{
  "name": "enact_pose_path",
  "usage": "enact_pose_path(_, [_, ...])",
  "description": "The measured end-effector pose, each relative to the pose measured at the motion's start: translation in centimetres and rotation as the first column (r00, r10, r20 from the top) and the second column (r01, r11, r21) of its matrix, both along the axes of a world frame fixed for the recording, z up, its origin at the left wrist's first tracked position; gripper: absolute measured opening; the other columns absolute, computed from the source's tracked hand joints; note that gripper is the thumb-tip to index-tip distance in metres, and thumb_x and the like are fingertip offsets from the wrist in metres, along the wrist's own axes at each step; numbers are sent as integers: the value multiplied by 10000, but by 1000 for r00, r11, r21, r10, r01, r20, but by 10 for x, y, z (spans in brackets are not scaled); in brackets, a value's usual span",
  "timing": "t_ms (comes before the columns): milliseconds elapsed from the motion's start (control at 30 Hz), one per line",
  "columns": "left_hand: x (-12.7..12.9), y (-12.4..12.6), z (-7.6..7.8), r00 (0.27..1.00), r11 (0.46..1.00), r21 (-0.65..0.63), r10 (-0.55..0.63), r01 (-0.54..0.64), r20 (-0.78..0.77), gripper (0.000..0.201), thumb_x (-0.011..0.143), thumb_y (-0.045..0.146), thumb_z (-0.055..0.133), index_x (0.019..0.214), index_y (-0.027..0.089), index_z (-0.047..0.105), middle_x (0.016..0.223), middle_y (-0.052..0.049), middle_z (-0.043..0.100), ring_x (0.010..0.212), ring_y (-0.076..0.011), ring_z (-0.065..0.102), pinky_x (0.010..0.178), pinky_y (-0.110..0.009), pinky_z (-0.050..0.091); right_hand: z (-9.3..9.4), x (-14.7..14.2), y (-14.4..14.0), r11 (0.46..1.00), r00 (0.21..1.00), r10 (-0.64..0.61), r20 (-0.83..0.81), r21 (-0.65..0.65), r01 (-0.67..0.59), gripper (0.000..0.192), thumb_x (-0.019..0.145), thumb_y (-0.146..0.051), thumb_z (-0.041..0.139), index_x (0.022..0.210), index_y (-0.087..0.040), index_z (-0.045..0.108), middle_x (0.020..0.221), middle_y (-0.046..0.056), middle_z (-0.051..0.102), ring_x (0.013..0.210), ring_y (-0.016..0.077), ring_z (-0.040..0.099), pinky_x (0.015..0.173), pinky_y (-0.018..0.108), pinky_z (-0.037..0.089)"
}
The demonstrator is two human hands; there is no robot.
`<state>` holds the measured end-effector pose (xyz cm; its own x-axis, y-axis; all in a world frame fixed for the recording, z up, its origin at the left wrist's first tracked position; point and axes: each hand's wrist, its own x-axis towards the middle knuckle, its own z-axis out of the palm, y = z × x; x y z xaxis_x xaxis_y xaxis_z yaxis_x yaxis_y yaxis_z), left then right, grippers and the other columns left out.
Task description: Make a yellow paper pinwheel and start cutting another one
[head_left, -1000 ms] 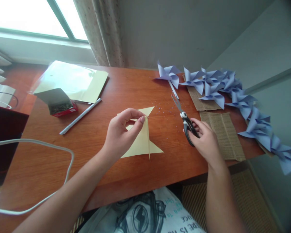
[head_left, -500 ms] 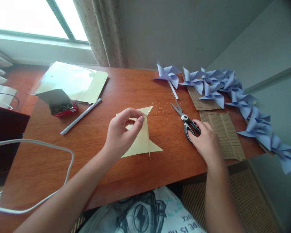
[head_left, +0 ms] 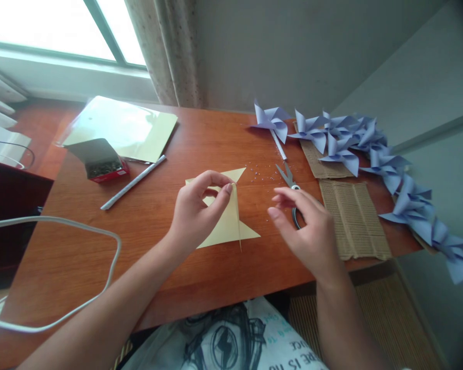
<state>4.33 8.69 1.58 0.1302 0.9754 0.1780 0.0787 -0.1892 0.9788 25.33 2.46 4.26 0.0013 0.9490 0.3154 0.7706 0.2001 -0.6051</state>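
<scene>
Between thumb and forefinger, my left hand pinches a corner of a pale yellow paper sheet. The sheet has cut, pointed flaps; one flap is bent up to my fingertips, and part of the sheet is hidden behind my hand. To its right, my right hand is in the air with thumb and fingers apart and nothing between them. Scissors with black and grey handles lie on the table just behind my right hand, which covers part of the handles.
Purple paper pinwheels line the right side, some on cardboard pieces. Another pinwheel has a white stick. Left are a red open box, a rolled paper stick, packaged yellow paper and a white cable.
My right hand has let go of the scissors and moved left toward the yellow paper. The scissors stay on the table. My left hand keeps its pinch.
</scene>
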Motion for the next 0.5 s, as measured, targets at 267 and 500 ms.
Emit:
enact_pose_path(267, [-1, 2, -3, 997, 994, 95, 59, -53, -55, 58, 896, 235, 677, 892, 178, 677, 858, -25, 706, 797, -144, 670, 742, -262, 555, -19, -53, 32, 985, 955, 170, -242, 36, -166, 291, 893, -141, 632, 1171, -225, 648, 1025, 46, 761, 871, 177, 725, 834, 323, 593])
enact_pose_path(500, [-1, 3, -4, 995, 992, 126, 38, -26, -93, 96, 879, 160, 658, 971, 179, 677, 923, -31, 708, 842, -142, 661, 754, -255, 547, -28, -52, 47, 986, 864, 114, -491, -53, -160, 98, 914, -208, 634, 948, -228, 725, 935, 23, 770, 828, 180, 726, 767, 306, 580])
